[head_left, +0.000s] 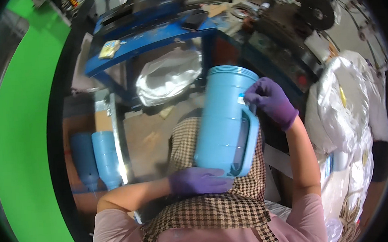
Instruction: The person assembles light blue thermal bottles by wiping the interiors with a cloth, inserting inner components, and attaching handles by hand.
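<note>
A light blue plastic jug [223, 114] with a ribbed, threaded rim and a long side handle [252, 139] stands tilted in front of my lap. My left hand [201, 180], in a purple glove, supports its lower end, fingers laid along the base. Beside the rim, my right hand [271, 100], also gloved in purple, has its fingers bent and drawn together just above the handle. Its fingertips are at a small white and blue label [241, 99] on the jug's wall. Whether they grip the label or something else is hidden.
To the left, two blue bottle-shaped containers [106, 156] sit behind a metal-edged frame. Ahead is a blue metal bench [152, 45] with a clear plastic bag [168, 75] beneath it. White sacks [337, 106] crowd the right side, near dark machinery [283, 47]. A green surface [25, 146] runs along the far left.
</note>
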A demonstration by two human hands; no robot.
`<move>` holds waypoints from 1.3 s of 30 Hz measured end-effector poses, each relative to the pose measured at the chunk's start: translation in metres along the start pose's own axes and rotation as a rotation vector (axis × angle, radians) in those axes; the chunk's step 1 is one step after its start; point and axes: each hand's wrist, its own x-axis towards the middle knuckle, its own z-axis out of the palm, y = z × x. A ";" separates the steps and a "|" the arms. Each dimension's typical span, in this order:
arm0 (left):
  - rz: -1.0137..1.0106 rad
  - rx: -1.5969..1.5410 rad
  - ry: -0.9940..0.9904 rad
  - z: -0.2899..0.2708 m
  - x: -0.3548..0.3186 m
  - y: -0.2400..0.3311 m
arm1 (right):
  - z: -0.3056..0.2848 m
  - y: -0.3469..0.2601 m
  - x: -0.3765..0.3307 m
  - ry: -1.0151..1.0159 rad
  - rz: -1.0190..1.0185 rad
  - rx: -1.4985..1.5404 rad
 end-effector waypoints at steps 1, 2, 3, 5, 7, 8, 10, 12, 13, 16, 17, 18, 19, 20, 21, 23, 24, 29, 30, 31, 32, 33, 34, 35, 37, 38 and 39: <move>0.026 0.191 0.007 -0.005 -0.002 0.002 | 0.009 0.004 0.002 0.226 -0.143 -0.376; 0.015 0.265 0.114 -0.010 -0.004 0.005 | 0.020 0.007 0.003 0.461 -0.293 -0.743; 0.014 0.340 0.225 -0.015 -0.003 0.008 | 0.023 0.006 0.008 0.602 -0.361 -0.763; -0.050 0.347 0.304 -0.061 0.001 0.026 | 0.006 0.030 0.020 0.431 -0.226 -0.258; -0.356 0.047 0.340 -0.110 -0.004 0.051 | 0.016 0.051 0.031 0.350 -0.020 0.244; -0.473 -0.043 0.430 -0.106 -0.005 0.052 | 0.018 0.076 0.042 0.444 0.007 0.353; -0.705 -0.244 0.664 -0.097 -0.012 0.055 | 0.050 0.045 0.050 0.614 -0.049 0.234; -0.888 -0.004 0.792 -0.100 -0.016 0.044 | 0.058 0.031 0.066 0.788 -0.388 0.133; -0.958 -0.293 1.038 -0.121 -0.010 0.051 | 0.060 0.019 0.066 0.796 -0.413 0.435; -0.843 -0.523 1.372 -0.183 -0.016 0.033 | 0.054 0.045 0.069 0.519 -0.448 0.912; -0.707 -0.464 1.474 -0.204 -0.023 0.018 | 0.070 0.057 0.068 0.591 -0.449 0.788; -0.560 -0.422 1.561 -0.226 -0.019 0.002 | 0.085 0.090 0.075 0.696 -0.385 0.702; -0.636 -0.242 1.466 -0.255 -0.009 -0.015 | 0.094 0.122 0.084 0.698 -0.218 0.665; -0.714 -0.060 1.372 -0.285 0.000 -0.036 | 0.105 0.136 0.095 0.677 -0.123 0.921; -0.652 0.430 1.196 -0.306 -0.008 -0.070 | 0.114 0.126 0.102 0.578 -0.146 0.931; -0.587 1.026 0.789 -0.340 0.010 -0.117 | 0.117 0.091 0.090 0.484 -0.266 0.767; -0.587 1.160 0.615 -0.348 0.045 -0.138 | 0.113 0.076 0.089 0.490 -0.370 0.586; -0.772 1.420 0.249 -0.421 0.146 -0.233 | 0.121 0.090 0.100 0.387 -0.204 0.788; -0.775 1.475 0.135 -0.434 0.149 -0.243 | 0.122 0.082 0.102 0.383 -0.165 0.772; -0.815 1.400 0.053 -0.441 0.148 -0.257 | 0.123 0.086 0.106 0.354 -0.205 0.786; -0.857 1.336 -0.034 -0.453 0.143 -0.262 | 0.125 0.086 0.109 0.321 -0.154 0.808; -0.815 1.396 -0.156 -0.454 0.145 -0.253 | 0.126 0.085 0.109 0.355 -0.155 0.763; -0.771 1.455 -0.270 -0.453 0.144 -0.251 | 0.126 0.088 0.110 0.319 -0.164 0.762; -0.575 1.488 -0.177 -0.479 0.117 -0.280 | 0.137 0.077 0.113 0.259 -0.149 0.799; -0.248 1.491 -0.139 -0.488 0.114 -0.287 | 0.136 0.076 0.120 0.280 -0.183 0.642; -0.112 1.460 -0.182 -0.479 0.147 -0.269 | 0.125 0.083 0.116 0.316 -0.166 0.623; -0.266 1.376 -0.080 -0.459 0.140 -0.259 | 0.122 0.087 0.114 0.301 -0.152 0.670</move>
